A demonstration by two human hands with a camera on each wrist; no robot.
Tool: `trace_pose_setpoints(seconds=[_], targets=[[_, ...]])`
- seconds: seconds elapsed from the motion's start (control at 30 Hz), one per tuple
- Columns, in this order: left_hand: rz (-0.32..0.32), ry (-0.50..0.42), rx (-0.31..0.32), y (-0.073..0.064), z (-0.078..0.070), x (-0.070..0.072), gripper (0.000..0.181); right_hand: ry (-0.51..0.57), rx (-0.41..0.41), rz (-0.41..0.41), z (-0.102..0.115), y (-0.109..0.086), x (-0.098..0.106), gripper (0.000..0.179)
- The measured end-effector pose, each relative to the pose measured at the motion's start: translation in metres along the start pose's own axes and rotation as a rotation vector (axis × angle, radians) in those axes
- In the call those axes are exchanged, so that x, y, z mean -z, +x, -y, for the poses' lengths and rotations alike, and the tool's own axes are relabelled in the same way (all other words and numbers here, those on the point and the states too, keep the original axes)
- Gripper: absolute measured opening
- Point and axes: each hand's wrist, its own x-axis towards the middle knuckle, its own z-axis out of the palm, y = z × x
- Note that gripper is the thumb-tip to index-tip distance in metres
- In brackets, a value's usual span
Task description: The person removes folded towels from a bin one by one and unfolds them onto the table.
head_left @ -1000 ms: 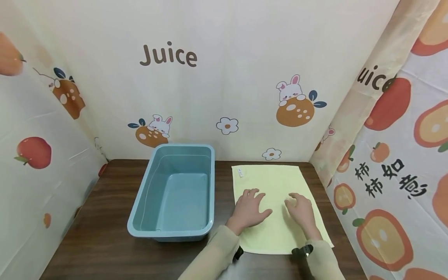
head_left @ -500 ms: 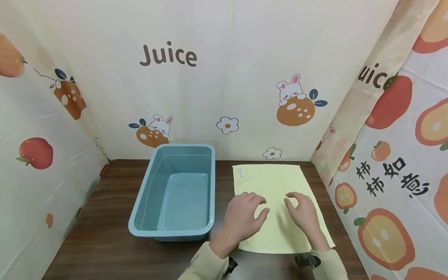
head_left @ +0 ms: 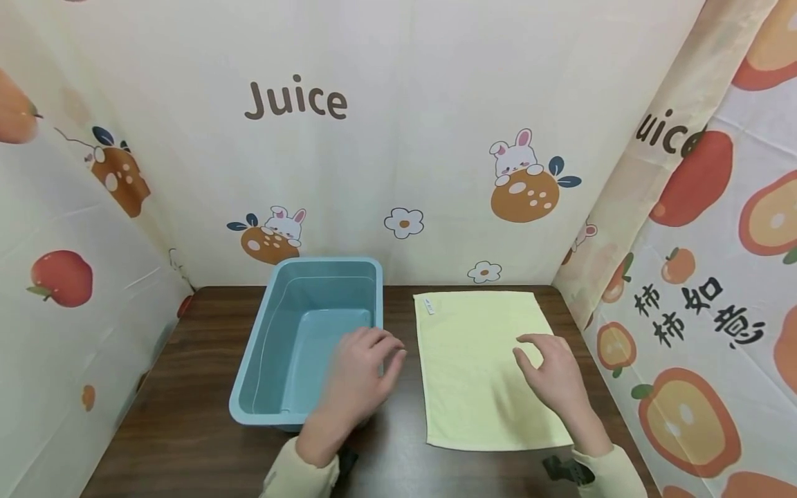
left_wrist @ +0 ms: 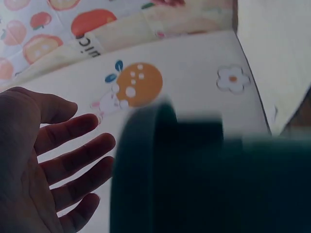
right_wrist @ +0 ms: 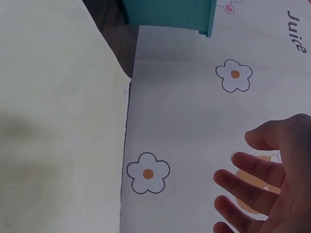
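Observation:
A pale yellow towel (head_left: 467,387) lies flat on the dark wooden table, a small white tag near its far left corner. To its left stands a blue plastic basin (head_left: 305,270) with nothing in it. My left hand (head_left: 355,380) overlaps the basin's right front rim in the head view, its fingers loosely bent and holding nothing. In the left wrist view that hand (left_wrist: 53,160) is spread beside the dark basin wall (left_wrist: 138,179). Over the towel's right part hovers my right hand (head_left: 554,377), thumb and fingers apart, with its shadow on the cloth.
The wooden table (head_left: 168,415) ends at a printed curtain (head_left: 349,166) behind the basin and towel. More printed cloth (head_left: 691,346) closes off the right side, and another sheet (head_left: 106,332) the left.
My left hand has left the towel and moved left to the basin's rim. The right hand has lifted a little and shifted right. Towel and basin stay in place.

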Motion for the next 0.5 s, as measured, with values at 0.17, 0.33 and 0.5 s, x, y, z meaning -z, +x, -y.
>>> trace_pose_setpoints(seconds=[0.17, 0.33, 0.5], targets=[[0.077, 0.072, 0.081, -0.01, 0.025, 0.026, 0.024, -0.002, 0.051, 0.001, -0.003, -0.002, 0.008, 0.039], [0.144, 0.171, 0.11, -0.023, 0.055, 0.05, 0.043, -0.017, 0.122, 0.026, -0.008, 0.0, 0.015, 0.063], [0.166, 0.238, 0.116, -0.041, 0.082, 0.069, 0.058, -0.038, 0.181, 0.092, -0.014, 0.005, 0.023, 0.084]])
